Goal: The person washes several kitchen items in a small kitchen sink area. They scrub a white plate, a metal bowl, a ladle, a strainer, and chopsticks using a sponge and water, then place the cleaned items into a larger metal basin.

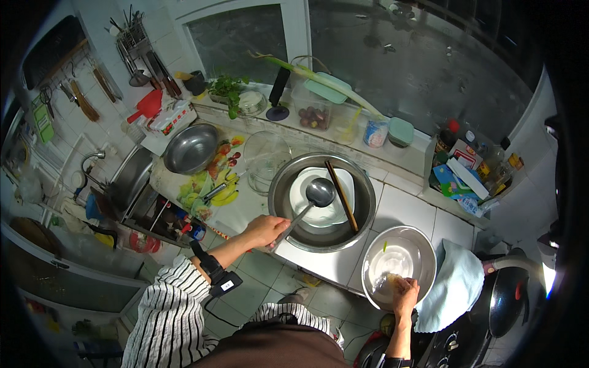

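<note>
My left hand (264,231) grips the handle of a metal ladle (320,192). The ladle's round head hangs over a large stainless steel basin (362,216). Inside that basin are white dishes (301,209) and dark wooden chopsticks (340,195), which lean across the dishes. To the right, my right hand (405,294) reaches over the near rim of a smaller steel basin (425,262) of water. Its fingers are closed on a small yellowish scrubber (392,279), partly hidden by the hand. A green scrap (384,247) is in the same basin.
A pale blue cloth (453,285) lies right of the water basin, beside a stove (451,342) and a black wok (506,301). Left on the counter are a glass bowl (267,161), a peeler-like tool (221,186) and a steel bowl (191,148). A sink (133,177) lies farther left.
</note>
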Action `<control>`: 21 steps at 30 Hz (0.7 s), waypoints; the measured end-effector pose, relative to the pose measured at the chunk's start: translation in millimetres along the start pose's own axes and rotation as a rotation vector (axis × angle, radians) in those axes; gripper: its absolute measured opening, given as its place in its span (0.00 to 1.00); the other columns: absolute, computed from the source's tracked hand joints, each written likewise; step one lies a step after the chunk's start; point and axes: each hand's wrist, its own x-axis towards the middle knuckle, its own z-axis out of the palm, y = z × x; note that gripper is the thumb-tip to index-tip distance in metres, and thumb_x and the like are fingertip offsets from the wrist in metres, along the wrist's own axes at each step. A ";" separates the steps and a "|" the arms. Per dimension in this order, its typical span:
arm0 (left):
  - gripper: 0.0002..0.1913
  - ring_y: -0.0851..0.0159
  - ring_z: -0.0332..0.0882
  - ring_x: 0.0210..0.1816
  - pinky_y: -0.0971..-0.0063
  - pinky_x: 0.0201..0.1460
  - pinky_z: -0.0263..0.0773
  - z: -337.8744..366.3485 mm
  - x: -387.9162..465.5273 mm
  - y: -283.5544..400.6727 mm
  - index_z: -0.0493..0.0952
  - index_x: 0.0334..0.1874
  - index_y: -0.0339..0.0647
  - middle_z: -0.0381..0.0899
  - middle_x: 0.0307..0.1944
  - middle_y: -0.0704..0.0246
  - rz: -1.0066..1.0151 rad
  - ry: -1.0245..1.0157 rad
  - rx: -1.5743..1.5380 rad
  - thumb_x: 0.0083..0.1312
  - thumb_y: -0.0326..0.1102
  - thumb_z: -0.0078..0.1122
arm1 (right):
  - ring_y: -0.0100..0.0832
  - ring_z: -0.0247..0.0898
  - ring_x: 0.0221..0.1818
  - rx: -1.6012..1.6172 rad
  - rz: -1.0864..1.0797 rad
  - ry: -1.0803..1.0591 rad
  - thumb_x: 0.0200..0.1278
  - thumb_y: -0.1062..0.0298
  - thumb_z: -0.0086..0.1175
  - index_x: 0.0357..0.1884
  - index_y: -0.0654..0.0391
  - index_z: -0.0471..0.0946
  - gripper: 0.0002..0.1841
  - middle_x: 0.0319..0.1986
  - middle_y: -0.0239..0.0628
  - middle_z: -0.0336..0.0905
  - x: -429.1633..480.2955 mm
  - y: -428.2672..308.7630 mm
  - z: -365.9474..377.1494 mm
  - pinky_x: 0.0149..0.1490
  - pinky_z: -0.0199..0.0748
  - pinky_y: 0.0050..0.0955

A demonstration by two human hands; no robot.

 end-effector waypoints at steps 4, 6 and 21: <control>0.15 0.67 0.78 0.21 0.71 0.29 0.72 -27.8 23.1 -46.0 0.79 0.34 0.45 0.79 0.21 0.72 0.049 0.293 -0.013 0.66 0.48 0.49 | 0.42 0.66 0.43 0.018 0.103 -0.018 0.46 0.83 0.53 0.38 0.58 0.82 0.15 0.37 0.40 0.73 -2.1 -7.9 -1.9 0.52 0.66 0.33; 0.12 0.50 0.75 0.42 0.61 0.42 0.71 -46.9 44.3 -79.7 0.76 0.47 0.47 0.79 0.40 0.61 0.175 0.614 0.276 0.62 0.36 0.51 | 0.42 0.66 0.43 0.027 0.089 0.017 0.48 0.82 0.55 0.38 0.58 0.82 0.14 0.37 0.40 0.73 -3.5 -11.6 -2.8 0.51 0.66 0.33; 0.05 0.64 0.75 0.28 0.70 0.33 0.70 -91.9 86.4 -213.6 0.74 0.34 0.36 0.73 0.22 0.71 0.051 0.686 0.274 0.61 0.31 0.55 | 0.44 0.67 0.43 -0.013 0.085 0.106 0.48 0.80 0.56 0.38 0.57 0.82 0.14 0.38 0.41 0.73 -6.0 -12.3 -3.7 0.51 0.68 0.35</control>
